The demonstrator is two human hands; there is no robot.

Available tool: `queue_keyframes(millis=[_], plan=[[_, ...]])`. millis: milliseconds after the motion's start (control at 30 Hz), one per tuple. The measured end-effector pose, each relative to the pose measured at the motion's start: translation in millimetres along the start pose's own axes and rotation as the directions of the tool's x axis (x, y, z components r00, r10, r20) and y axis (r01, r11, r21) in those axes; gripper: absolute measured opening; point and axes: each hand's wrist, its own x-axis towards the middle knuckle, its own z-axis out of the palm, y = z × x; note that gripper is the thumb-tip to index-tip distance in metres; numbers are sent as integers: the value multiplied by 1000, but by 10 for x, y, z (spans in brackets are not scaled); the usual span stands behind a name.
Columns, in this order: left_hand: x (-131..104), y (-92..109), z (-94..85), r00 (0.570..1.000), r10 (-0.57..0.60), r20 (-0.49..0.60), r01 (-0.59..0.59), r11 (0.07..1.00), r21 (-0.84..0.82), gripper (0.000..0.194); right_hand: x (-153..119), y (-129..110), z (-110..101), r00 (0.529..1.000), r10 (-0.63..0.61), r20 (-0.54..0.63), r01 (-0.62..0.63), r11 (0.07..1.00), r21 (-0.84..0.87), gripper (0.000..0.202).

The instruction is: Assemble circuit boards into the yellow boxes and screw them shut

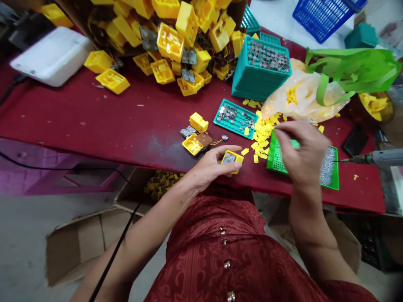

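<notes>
My left hand (220, 162) grips a small yellow casing (236, 159) with a grey part inside, at the table's front edge. Over the left part of a green tray (334, 178) hovers my right hand (302, 149), its fingers pressed together; what they hold, if anything, is hidden. Small silvery pieces (328, 165) fill the tray's right side. Opened yellow housings (192, 144) with wires and a round metal disc (224, 137) lie left of my left hand. Behind the hands are loose yellow pieces (262, 136) and a teal tray (234, 121) holding metal discs.
A heap of yellow housings (170, 42) stands at the back, beside stacked teal trays (261, 79). A plastic bag (307, 98) and a green bag (362, 69) lie at back right. A screwdriver-like tool (378, 158) points at the green tray. A white box (53, 54) is at left.
</notes>
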Motion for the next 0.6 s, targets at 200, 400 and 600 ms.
queue_keyframes(millis=[200,400,600], plan=[[265,138,-89,991,73,-110,-62,993,99,79,640,137,667,972,109,208,-84,988,-126,26],[270,206,-188,969,135,-206,-118,989,91,76,674,133,909,956,64,286,-23,989,-144,22],[302,163,-218,900,383,-211,-194,782,592,53,682,201,908,976,42,212,-30,998,-59,15]])
